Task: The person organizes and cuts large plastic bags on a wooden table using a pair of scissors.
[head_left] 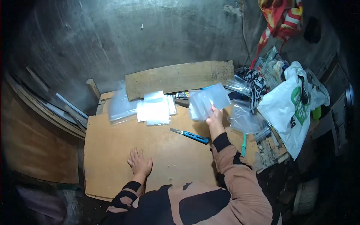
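My right hand (pixel 216 116) grips the near edge of some clear plastic sheets or bags (pixel 215 97), held toward the table's back right. Flat on the wooden tabletop (pixel 112 157) rests my left hand (pixel 140 163), its fingers spread and nothing in it. Between the hands lies a blue utility knife (pixel 195 137) with its blade out, pointing left. Stacks of small clear plastic bags (pixel 154 109) gleam under the light at the back, beside larger clear plastic sheets (pixel 119 105). Right of my right hand are more clear plastic bags (pixel 244 118).
A wooden board (pixel 180 77) leans against the concrete wall (pixel 140 42). A white plastic bag (pixel 287 107) with writing hangs over the right side. A green-handled tool (pixel 244 144) lies near the right edge. Red patterned cloth (pixel 281 19) hangs above.
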`<action>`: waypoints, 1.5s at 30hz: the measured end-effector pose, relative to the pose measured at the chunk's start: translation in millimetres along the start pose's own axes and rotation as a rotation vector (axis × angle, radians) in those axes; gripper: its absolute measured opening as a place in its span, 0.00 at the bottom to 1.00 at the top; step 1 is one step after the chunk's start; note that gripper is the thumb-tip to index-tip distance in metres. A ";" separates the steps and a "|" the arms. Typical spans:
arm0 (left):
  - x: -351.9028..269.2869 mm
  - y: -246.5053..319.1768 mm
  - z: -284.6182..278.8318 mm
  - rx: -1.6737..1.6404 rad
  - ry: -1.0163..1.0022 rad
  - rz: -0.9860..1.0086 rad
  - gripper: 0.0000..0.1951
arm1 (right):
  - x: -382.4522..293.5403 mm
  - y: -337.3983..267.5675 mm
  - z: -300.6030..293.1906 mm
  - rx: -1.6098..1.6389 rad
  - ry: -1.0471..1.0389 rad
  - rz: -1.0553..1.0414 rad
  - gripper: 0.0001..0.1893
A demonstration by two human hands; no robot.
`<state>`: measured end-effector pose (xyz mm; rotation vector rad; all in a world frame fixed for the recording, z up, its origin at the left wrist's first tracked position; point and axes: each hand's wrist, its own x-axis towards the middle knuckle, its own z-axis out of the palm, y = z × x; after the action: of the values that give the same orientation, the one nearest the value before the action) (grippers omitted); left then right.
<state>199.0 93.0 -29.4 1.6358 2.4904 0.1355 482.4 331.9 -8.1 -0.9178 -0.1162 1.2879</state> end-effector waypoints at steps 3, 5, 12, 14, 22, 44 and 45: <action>1.3 1.8 -3.2 0.003 -0.032 -0.007 0.31 | 33.7 42.9 3.0 -0.023 0.097 -0.109 0.19; 1.2 0.3 -1.9 0.002 -0.046 -0.006 0.31 | 51.5 74.5 -7.8 -0.057 0.408 -0.015 0.17; 3.5 -1.3 3.5 -0.027 -0.017 0.000 0.31 | 57.3 98.4 -9.0 -0.428 0.762 0.004 0.14; 4.4 -0.5 1.0 -0.026 -0.011 -0.012 0.31 | 30.6 80.5 -3.0 -0.513 0.689 0.023 0.13; 5.7 -0.6 -0.8 -0.016 -0.009 0.024 0.30 | 25.2 66.4 -7.5 -0.314 0.330 0.235 0.13; 4.3 3.0 -3.2 0.001 -0.007 0.055 0.30 | -38.3 40.0 -37.5 -1.774 -0.449 -0.746 0.16; 2.9 1.6 -3.2 -0.015 0.012 0.033 0.30 | -47.7 40.3 -37.9 -1.778 -0.436 -0.739 0.16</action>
<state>198.7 96.4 -26.3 1.6753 2.4661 0.1686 456.7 271.1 -39.4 -1.7213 -1.9671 0.3721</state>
